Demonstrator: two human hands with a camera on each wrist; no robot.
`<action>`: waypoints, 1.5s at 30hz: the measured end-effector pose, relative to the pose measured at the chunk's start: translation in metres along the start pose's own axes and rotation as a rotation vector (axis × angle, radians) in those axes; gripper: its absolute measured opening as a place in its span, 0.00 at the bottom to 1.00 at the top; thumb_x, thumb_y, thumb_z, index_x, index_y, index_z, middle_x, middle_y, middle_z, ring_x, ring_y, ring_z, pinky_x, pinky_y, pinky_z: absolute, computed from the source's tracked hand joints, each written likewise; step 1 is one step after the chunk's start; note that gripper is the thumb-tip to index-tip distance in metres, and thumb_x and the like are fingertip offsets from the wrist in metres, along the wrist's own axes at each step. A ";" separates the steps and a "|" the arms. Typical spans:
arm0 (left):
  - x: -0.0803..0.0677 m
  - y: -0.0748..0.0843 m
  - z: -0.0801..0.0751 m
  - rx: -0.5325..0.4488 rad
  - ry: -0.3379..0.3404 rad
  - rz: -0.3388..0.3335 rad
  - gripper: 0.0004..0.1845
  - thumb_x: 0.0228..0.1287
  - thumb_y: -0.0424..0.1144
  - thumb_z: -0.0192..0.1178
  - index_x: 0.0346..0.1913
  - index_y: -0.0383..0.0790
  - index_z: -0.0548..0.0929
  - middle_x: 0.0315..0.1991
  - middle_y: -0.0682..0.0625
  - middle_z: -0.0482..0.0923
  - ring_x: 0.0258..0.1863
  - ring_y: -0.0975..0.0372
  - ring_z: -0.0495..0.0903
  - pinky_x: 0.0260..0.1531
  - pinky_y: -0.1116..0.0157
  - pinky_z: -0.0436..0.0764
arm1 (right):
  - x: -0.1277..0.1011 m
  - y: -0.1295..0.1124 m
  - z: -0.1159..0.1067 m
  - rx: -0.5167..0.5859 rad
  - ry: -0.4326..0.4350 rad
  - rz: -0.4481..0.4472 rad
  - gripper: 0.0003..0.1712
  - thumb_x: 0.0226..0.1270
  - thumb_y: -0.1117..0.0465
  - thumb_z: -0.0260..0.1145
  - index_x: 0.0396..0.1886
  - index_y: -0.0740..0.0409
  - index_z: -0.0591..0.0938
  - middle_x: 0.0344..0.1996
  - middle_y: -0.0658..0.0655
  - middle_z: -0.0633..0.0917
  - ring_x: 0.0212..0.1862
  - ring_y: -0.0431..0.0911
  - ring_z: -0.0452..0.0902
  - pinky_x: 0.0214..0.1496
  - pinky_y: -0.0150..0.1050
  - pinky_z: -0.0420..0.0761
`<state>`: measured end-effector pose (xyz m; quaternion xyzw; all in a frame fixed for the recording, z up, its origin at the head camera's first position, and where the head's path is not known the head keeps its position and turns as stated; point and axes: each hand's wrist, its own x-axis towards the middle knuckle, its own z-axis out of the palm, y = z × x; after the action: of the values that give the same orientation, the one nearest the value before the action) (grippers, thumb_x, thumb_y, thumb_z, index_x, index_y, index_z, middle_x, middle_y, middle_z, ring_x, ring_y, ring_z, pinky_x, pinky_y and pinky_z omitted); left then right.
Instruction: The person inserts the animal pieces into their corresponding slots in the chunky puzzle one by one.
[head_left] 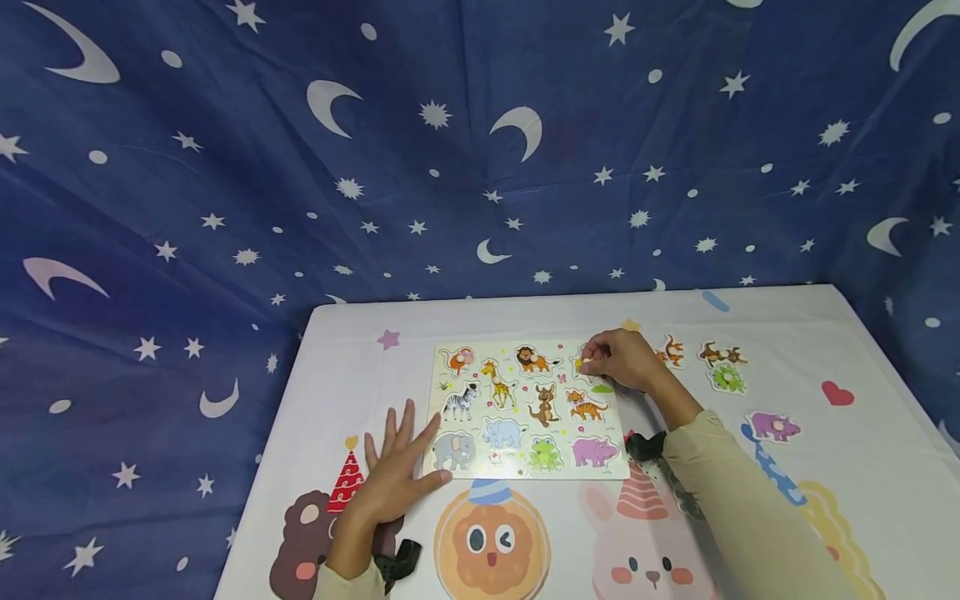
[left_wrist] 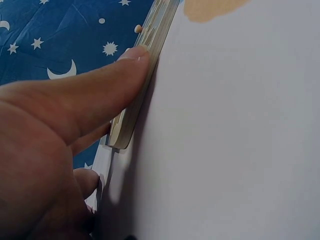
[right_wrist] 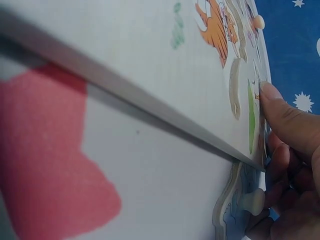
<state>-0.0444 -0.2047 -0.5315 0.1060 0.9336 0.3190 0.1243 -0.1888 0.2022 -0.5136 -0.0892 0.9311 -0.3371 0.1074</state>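
An animal puzzle board (head_left: 525, 419) lies on the table, with pictures of a giraffe, zebra, lion and others. My left hand (head_left: 401, 467) is spread at its lower left corner, and in the left wrist view the thumb (left_wrist: 107, 85) presses against the board's edge. At the upper right corner, the curled fingers of my right hand (head_left: 621, 358) pinch a yellow puzzle piece (head_left: 579, 364), mostly covered by the fingertips. The right wrist view shows the thumb (right_wrist: 287, 117) low over the board's surface; the grip itself is partly hidden.
Right of the board lie loose pieces: an orange animal (head_left: 672, 352), a kangaroo (head_left: 722, 353), a frog (head_left: 727, 379) and a purple hippo (head_left: 774, 427). A greyish piece (head_left: 686, 497) is partly behind the right sleeve. A starry blue curtain (head_left: 480, 150) hangs behind the table.
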 end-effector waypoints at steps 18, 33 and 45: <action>0.001 0.000 -0.001 0.005 -0.009 -0.017 0.46 0.62 0.57 0.68 0.80 0.52 0.60 0.84 0.39 0.33 0.81 0.38 0.24 0.68 0.30 0.19 | -0.004 0.005 -0.009 0.108 0.003 0.051 0.15 0.60 0.51 0.79 0.41 0.54 0.89 0.30 0.52 0.84 0.31 0.45 0.75 0.35 0.39 0.75; 0.000 -0.002 0.000 -0.001 0.005 -0.005 0.46 0.62 0.57 0.68 0.80 0.51 0.60 0.84 0.38 0.33 0.81 0.38 0.25 0.68 0.29 0.19 | -0.019 0.017 -0.031 0.261 0.043 0.116 0.20 0.66 0.47 0.73 0.49 0.57 0.88 0.39 0.56 0.82 0.39 0.48 0.73 0.38 0.36 0.76; 0.000 -0.001 0.000 0.012 -0.025 -0.024 0.46 0.63 0.57 0.67 0.81 0.54 0.59 0.84 0.41 0.31 0.82 0.40 0.24 0.68 0.30 0.19 | -0.054 0.026 -0.064 0.231 0.095 0.130 0.24 0.67 0.44 0.72 0.50 0.57 0.87 0.42 0.55 0.87 0.40 0.47 0.77 0.40 0.42 0.80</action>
<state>-0.0450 -0.2057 -0.5320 0.0996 0.9351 0.3103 0.1390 -0.1561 0.2737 -0.4754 0.0002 0.8940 -0.4381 0.0940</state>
